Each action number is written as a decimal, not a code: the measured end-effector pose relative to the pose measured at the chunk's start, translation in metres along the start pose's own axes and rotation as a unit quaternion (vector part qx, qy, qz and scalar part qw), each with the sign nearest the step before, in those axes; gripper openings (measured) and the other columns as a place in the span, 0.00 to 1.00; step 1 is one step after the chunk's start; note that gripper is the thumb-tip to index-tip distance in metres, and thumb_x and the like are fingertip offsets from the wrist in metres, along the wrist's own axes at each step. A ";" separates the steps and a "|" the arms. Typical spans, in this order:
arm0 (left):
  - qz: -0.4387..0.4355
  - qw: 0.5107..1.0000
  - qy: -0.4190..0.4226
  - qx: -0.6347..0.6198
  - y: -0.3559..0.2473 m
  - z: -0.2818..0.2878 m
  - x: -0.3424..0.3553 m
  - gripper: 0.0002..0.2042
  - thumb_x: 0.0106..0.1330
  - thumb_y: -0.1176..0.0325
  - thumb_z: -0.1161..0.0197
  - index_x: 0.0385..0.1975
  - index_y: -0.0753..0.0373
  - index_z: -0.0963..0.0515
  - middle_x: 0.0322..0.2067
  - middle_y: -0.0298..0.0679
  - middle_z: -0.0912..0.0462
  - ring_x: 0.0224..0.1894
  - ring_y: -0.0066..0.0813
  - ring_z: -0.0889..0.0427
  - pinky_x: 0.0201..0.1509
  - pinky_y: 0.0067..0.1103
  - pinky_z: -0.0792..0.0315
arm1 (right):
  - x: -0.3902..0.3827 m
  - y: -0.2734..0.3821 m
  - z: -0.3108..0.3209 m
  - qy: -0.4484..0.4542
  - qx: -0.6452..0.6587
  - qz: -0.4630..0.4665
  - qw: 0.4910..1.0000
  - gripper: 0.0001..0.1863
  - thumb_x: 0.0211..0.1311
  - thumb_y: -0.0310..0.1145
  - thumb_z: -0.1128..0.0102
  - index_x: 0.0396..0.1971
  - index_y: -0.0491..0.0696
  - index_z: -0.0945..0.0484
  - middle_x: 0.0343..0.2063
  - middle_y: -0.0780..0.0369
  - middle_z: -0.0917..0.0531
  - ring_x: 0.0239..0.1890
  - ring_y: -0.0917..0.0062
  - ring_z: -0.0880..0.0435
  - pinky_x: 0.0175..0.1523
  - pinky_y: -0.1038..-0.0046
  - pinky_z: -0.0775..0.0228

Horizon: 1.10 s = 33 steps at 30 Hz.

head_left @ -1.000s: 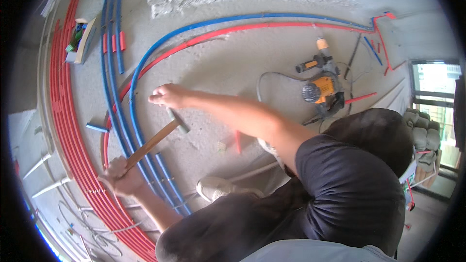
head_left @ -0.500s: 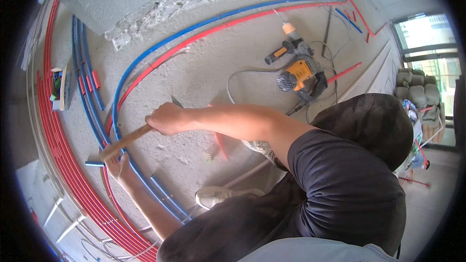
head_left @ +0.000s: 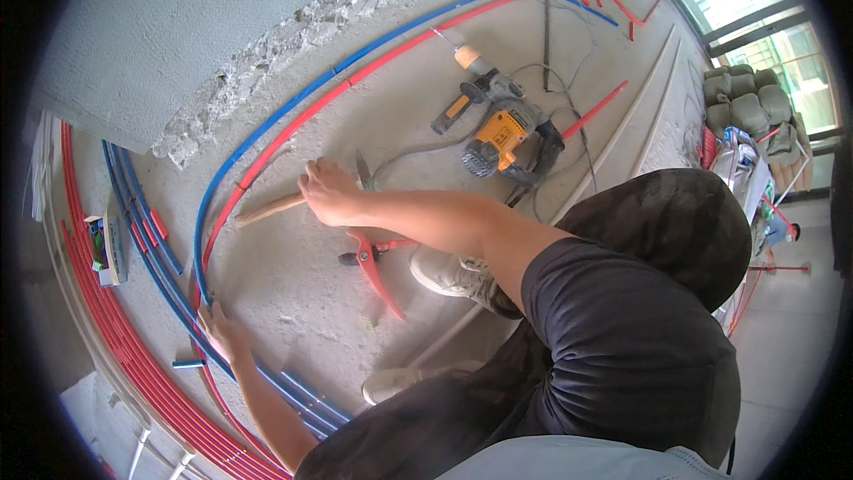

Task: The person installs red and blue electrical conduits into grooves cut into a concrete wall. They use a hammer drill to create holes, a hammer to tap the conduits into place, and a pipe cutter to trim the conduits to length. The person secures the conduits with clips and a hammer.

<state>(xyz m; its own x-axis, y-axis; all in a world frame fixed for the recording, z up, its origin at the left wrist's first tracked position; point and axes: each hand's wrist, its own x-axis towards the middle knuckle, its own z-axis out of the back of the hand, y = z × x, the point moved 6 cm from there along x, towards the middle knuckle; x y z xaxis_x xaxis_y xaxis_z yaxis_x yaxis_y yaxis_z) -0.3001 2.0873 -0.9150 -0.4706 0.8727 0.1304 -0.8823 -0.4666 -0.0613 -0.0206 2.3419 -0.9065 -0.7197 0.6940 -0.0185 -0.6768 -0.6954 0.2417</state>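
Observation:
My right hand (head_left: 330,192) is closed around a hammer, its wooden handle (head_left: 271,209) pointing left and its dark metal head (head_left: 364,171) showing past the far side of the fist. The hammer is held over the concrete floor, apart from the pipes. Lower left, my left hand (head_left: 224,334) has its fingers closed at a long blue pipe (head_left: 201,249), which curves beside a red pipe (head_left: 289,131). The fingertips are partly hidden. Below my right forearm lies a red-handled pipe cutter (head_left: 368,260), near my shoe (head_left: 453,277).
An orange and black rotary hammer drill (head_left: 502,138) lies beyond my forearm with its cable. Bundled red pipes (head_left: 133,373) and loose blue pipes (head_left: 142,213) run along the left, with a small box (head_left: 108,249) on them. A broken wall edge (head_left: 267,62) borders the far side.
My right hand has drawn the hammer away from my left hand, up and to the right. My left hand remains at the blue pipe. The view has shifted, and the pipe cutter shows more fully.

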 end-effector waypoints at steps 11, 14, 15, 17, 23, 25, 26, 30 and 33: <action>0.045 0.966 -0.168 -0.193 -0.039 0.043 -0.016 0.07 0.68 0.80 0.40 0.41 0.69 0.16 0.38 0.45 0.17 0.40 0.41 0.16 0.45 0.31 0.20 | -0.021 -0.003 -0.015 -0.133 0.040 0.053 0.989 0.19 0.57 0.38 0.33 0.45 0.44 0.21 0.48 0.54 0.23 0.57 0.61 0.28 0.62 0.57 0.36; 0.202 0.867 -0.049 -0.452 -0.072 0.000 -0.044 0.06 0.65 0.80 0.35 0.39 0.68 0.16 0.33 0.37 0.17 0.29 0.27 0.18 0.32 0.22 0.21 | -0.022 -0.008 -0.021 -0.143 0.041 0.049 0.988 0.17 0.56 0.36 0.35 0.44 0.44 0.21 0.49 0.54 0.24 0.57 0.60 0.28 0.62 0.57 0.36; 0.232 0.815 0.021 -0.531 -0.097 -0.007 -0.051 0.07 0.63 0.81 0.36 0.40 0.69 0.17 0.32 0.40 0.17 0.30 0.28 0.17 0.33 0.22 0.21 | -0.025 -0.012 -0.025 -0.128 0.044 0.043 0.990 0.16 0.57 0.35 0.35 0.44 0.44 0.21 0.49 0.55 0.23 0.56 0.60 0.28 0.62 0.56 0.36; 0.288 0.717 0.077 -0.630 -0.135 -0.015 -0.067 0.10 0.61 0.83 0.36 0.42 0.70 0.19 0.32 0.38 0.19 0.29 0.29 0.16 0.35 0.21 0.19 | -0.024 -0.013 -0.025 -0.102 0.058 0.044 0.992 0.15 0.59 0.34 0.37 0.44 0.44 0.22 0.49 0.55 0.23 0.56 0.59 0.27 0.63 0.56 0.35; 0.317 0.609 0.156 -0.710 -0.173 -0.052 -0.097 0.12 0.60 0.81 0.34 0.44 0.73 0.21 0.35 0.43 0.18 0.35 0.34 0.15 0.44 0.27 0.18 | -0.014 -0.005 -0.018 -0.122 0.096 0.039 0.987 0.14 0.59 0.34 0.40 0.43 0.46 0.22 0.48 0.55 0.23 0.55 0.57 0.26 0.60 0.52 0.35; 0.310 0.622 0.147 -0.704 -0.183 -0.044 -0.093 0.11 0.57 0.80 0.33 0.40 0.72 0.19 0.32 0.43 0.15 0.35 0.31 0.14 0.44 0.24 0.21 | -0.014 -0.012 -0.018 -0.131 0.068 0.050 0.988 0.14 0.62 0.35 0.42 0.45 0.46 0.21 0.50 0.56 0.23 0.54 0.57 0.26 0.60 0.52 0.34; 0.313 0.608 0.137 -0.716 -0.182 -0.040 -0.092 0.11 0.57 0.80 0.33 0.40 0.72 0.19 0.31 0.42 0.15 0.35 0.30 0.15 0.43 0.24 0.22 | -0.010 -0.008 -0.023 -0.134 0.100 0.044 0.985 0.14 0.62 0.36 0.42 0.46 0.47 0.21 0.50 0.56 0.22 0.54 0.57 0.26 0.59 0.52 0.34; 0.295 0.576 0.133 -0.750 -0.178 -0.048 -0.098 0.11 0.59 0.82 0.34 0.42 0.74 0.20 0.34 0.45 0.13 0.36 0.30 0.13 0.44 0.23 0.21 | -0.009 0.001 -0.024 -0.155 0.035 0.072 0.985 0.14 0.63 0.38 0.38 0.45 0.49 0.23 0.49 0.57 0.22 0.52 0.59 0.25 0.57 0.54 0.33; 0.290 0.641 0.139 -0.697 -0.179 -0.054 -0.105 0.09 0.61 0.81 0.34 0.41 0.71 0.18 0.36 0.43 0.12 0.38 0.28 0.12 0.45 0.24 0.19 | -0.009 0.012 -0.028 -0.150 0.023 0.074 0.986 0.15 0.62 0.38 0.35 0.46 0.49 0.23 0.49 0.58 0.22 0.53 0.59 0.24 0.56 0.53 0.33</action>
<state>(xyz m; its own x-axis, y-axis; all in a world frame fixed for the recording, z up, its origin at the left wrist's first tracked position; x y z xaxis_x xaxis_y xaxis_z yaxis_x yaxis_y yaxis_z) -0.0936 2.0868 -0.9709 -0.5343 0.6924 -0.4849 0.3839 -0.3123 -0.8690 -0.0266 2.3221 -0.9302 -0.7280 0.6137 0.3056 -0.5546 -0.7893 0.2636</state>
